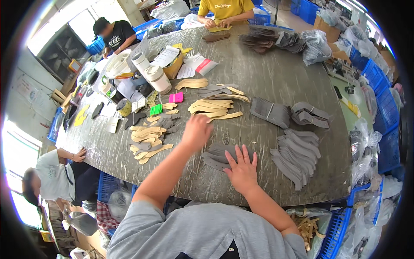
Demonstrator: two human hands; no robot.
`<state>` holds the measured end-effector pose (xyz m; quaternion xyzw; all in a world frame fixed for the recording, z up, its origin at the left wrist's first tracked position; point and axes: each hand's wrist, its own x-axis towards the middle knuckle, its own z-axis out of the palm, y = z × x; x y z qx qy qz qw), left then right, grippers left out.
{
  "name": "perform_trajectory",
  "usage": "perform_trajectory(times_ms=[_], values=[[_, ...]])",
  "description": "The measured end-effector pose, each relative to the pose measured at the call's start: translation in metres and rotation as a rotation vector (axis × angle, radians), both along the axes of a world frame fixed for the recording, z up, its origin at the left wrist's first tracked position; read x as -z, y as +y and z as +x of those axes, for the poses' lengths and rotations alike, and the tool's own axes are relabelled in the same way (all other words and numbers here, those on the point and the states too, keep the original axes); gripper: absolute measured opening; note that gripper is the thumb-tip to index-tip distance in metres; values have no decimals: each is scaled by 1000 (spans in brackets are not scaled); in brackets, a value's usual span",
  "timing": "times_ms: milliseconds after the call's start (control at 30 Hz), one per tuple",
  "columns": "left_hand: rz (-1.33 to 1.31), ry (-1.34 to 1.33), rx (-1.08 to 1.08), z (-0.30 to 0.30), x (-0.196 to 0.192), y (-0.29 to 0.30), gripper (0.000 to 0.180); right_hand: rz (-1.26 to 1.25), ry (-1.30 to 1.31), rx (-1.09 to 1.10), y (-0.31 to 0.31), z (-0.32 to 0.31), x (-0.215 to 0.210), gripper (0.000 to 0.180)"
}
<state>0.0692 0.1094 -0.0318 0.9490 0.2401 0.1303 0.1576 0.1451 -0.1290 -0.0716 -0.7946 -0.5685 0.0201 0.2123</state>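
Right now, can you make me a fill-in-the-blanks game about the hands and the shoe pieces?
1. The right hand lies flat on a stack of ____ pieces.
2. The left hand reaches toward the ____ pieces.
3. Two small ____ squares lie beside a green one.

Missing words: grey; tan; pink

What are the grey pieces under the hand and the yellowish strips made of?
The grey cut pieces under the right hand look like matte felt or thin leather: flat, dull, limp. The tan strips look like leatherboard or fabric lining; they curve without shine. Hard to tell.
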Motion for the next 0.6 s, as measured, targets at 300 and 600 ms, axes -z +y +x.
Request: perform_trajectory(times_ms=[300, 600], values=[[313, 421, 25, 71, 4, 52, 70, 280, 182, 47, -9, 16, -1, 37], [389, 265, -11, 70, 18, 59, 34, 322, 305, 20, -9, 22, -2, 29]])
